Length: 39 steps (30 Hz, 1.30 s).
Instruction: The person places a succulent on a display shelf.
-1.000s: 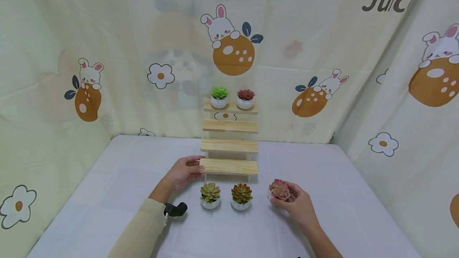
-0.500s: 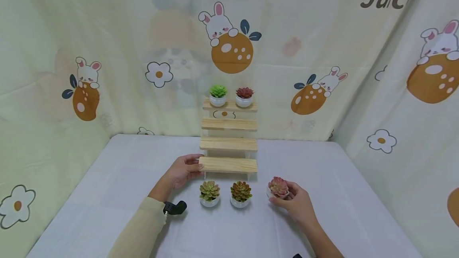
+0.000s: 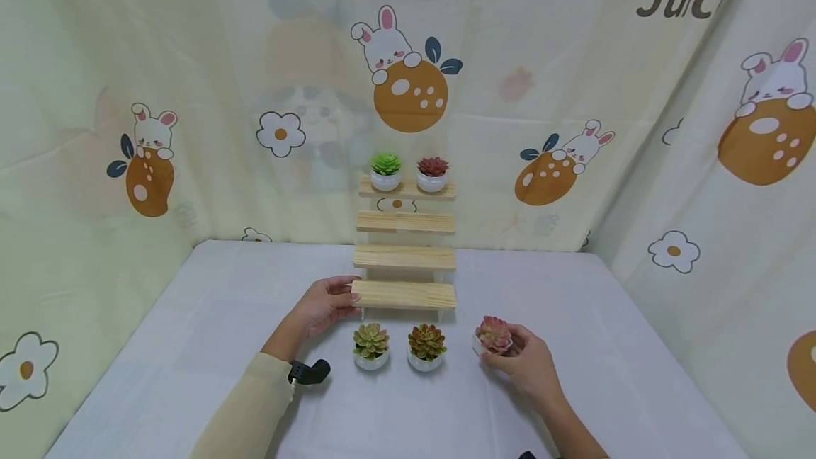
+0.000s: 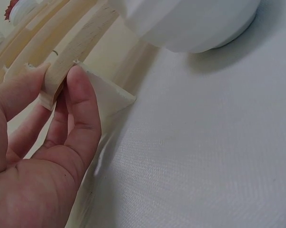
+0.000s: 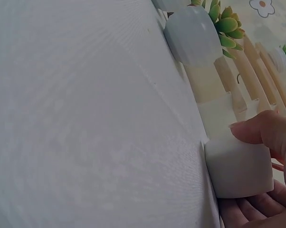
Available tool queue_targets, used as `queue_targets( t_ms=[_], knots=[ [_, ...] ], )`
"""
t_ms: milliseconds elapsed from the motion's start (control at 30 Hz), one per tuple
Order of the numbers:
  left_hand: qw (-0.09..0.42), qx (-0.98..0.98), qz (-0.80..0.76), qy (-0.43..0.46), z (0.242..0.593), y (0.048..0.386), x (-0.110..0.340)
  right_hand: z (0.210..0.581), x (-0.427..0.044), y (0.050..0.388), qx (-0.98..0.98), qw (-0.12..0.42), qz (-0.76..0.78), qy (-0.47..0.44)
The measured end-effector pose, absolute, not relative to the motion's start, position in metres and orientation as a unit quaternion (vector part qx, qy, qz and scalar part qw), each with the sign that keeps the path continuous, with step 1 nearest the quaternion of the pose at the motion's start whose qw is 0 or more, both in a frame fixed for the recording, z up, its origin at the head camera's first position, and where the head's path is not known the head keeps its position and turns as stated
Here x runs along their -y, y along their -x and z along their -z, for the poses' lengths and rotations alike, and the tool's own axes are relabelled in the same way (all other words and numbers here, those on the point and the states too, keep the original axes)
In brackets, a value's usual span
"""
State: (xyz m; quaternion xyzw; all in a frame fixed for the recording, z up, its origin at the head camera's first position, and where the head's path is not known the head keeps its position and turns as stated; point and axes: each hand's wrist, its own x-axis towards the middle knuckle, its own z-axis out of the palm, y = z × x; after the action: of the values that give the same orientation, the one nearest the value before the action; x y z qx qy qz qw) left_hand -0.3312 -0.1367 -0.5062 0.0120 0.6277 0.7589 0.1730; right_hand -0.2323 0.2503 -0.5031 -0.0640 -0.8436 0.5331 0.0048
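My left hand [image 3: 326,305] pinches the left end of the lowest step of a tiered wooden plant stand [image 3: 404,295]; in the left wrist view thumb and fingers close about the board's end [image 4: 62,76]. To the right of the stand, my right hand [image 3: 530,363] grips a pink potted succulent [image 3: 494,333] by its white pot [image 5: 240,168], which seems to sit on the table. Between the hands, in front of the stand, are a pale green succulent [image 3: 371,341] and a reddish-green succulent [image 3: 426,342] in white pots.
On the stand's top step are a bright green succulent [image 3: 386,167] and a dark red succulent [image 3: 433,169]. A white cloth covers the table [image 3: 242,289]. Behind it hangs a printed curtain [image 3: 484,161]. A black strap device [image 3: 309,372] is on the left wrist.
Both hands keep their hold on the stand and the pink succulent. The head view has shifted slightly; nothing else has visibly moved.
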Motion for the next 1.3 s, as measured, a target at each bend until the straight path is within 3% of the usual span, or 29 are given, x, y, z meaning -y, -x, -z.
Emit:
queue_targets(
  t_ms=[1300],
  knots=[
    [0.176, -0.626, -0.759, -0.008, 0.5034, 0.33, 0.1373, 0.4979, -0.2465, 0.2324, 0.822, 0.005, -0.565, 0.068]
  ],
)
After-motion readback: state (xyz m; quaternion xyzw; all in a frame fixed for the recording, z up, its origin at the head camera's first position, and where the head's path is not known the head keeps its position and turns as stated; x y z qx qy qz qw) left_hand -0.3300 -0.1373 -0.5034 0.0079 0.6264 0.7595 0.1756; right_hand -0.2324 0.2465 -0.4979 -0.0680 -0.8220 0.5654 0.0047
